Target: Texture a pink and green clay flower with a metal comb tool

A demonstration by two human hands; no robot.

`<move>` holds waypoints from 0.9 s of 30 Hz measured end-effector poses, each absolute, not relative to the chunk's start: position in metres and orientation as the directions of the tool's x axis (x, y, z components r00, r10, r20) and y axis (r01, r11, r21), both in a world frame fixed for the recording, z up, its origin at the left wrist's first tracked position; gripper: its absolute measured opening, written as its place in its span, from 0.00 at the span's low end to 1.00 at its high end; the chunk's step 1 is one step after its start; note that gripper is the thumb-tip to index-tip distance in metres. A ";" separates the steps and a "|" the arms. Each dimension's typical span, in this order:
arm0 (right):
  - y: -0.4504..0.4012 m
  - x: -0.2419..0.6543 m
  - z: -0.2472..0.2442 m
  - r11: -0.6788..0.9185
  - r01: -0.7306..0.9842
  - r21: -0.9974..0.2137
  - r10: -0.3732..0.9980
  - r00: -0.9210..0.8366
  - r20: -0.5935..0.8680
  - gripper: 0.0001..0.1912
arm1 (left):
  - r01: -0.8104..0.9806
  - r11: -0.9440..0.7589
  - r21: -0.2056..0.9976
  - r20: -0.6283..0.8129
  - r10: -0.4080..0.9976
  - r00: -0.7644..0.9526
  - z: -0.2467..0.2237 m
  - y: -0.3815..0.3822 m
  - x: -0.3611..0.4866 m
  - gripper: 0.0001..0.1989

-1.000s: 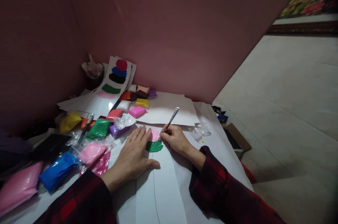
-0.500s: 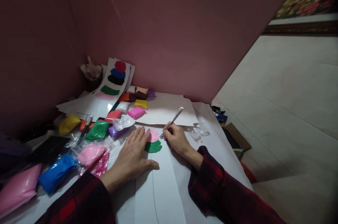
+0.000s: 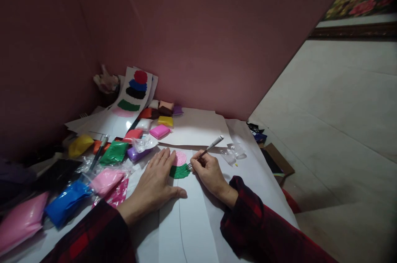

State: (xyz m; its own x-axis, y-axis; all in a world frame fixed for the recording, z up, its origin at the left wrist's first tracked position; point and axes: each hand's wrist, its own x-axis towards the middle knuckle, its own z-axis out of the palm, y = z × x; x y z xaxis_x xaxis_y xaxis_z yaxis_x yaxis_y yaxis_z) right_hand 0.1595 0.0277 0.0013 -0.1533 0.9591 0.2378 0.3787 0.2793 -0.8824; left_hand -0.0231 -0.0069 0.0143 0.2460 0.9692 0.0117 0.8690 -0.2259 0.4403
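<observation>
My left hand (image 3: 158,178) lies flat with fingers stretched on a long white paper strip (image 3: 189,221), which has a pencil line running down it. Beside its fingertips, a pink clay patch (image 3: 180,158) sits directly above a green clay patch (image 3: 179,171) with ridged grooves. My right hand (image 3: 209,170) grips a small fork (image 3: 211,145) like a pen, its patterned handle leaning up to the right. The tines meet the right edge of the green clay; whether they press into it I cannot tell.
Bags of coloured clay, such as a blue bag (image 3: 68,203) and a green bag (image 3: 114,153), crowd the left side. A paper with coloured clay patches (image 3: 138,85) leans at the back left. Clear plastic scraps (image 3: 232,153) lie to the right, near the table edge.
My right hand has shifted slightly down, bringing the fork's tines from beside the pink clay to the green clay's right edge. The handle tilts lower. My left hand stays in place.
</observation>
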 end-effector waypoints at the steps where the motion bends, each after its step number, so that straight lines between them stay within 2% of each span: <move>1: 0.028 0.159 0.001 0.276 0.394 -0.877 0.960 -0.152 0.234 0.06 | 0.870 -0.226 0.437 0.011 0.969 0.246 0.014 -0.007 -0.023 0.52; 11: 0.025 0.157 0.005 0.275 0.482 -0.832 0.960 -0.181 0.213 0.07 | 0.848 -0.249 0.468 0.062 0.966 0.249 0.007 -0.006 -0.025 0.51; 27: 0.036 0.164 0.009 0.307 0.509 -0.804 0.950 -0.211 0.229 0.09 | 0.859 -0.260 0.440 0.063 0.964 0.260 0.007 -0.006 -0.025 0.51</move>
State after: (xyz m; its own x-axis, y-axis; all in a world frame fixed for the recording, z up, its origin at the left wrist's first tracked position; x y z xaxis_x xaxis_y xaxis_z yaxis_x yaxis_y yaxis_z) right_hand 0.1639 0.0358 0.0086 -0.2110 0.9502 0.2293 0.5090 0.3071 -0.8041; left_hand -0.0254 -0.0059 0.0067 0.2595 0.9637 0.0629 0.8593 -0.2602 0.4404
